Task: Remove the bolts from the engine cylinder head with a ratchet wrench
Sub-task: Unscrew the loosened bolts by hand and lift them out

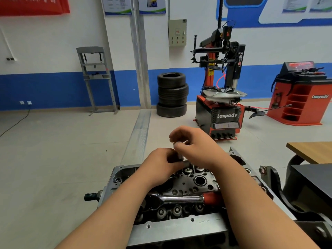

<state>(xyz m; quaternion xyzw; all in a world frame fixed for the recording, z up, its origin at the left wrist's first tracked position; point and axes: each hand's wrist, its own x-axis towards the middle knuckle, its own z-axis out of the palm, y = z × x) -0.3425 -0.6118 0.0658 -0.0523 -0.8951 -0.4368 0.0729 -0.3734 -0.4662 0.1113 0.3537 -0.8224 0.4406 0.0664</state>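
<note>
The ratchet wrench (pixel 181 198) lies flat across the middle of the engine cylinder head (pixel 197 178), chrome head toward the person's left and red grip toward the right, touching neither hand; it seems parked there so that both hands are free for finger work while the tool sits within reach. Both hands meet above the far part of the head, over the row of valve springs and the round bores. The right hand (pixel 195 150) is arched over from above, its fingers curled narrowly around a small upright metal cylinder (pixel 178 150), which looks like a socket or the top of a bolt, though I cannot tell which. The left hand (pixel 161 163) comes in from below and to the left, fingers bent and closed in a pinch at the lower end of the same piece, near a short silver part just above the casting; exactly what its fingertips grip is hidden by the knuckles. My reading is that a loosened bolt is being lifted out by hand, or a socket fitted or freed, which would explain the wrench lying idle. The cylinder head sits low and centred in view on its stand, with a wooden tabletop (pixel 312 151) to the right and a red tyre changer (pixel 222 97) well beyond on the floor.
</note>
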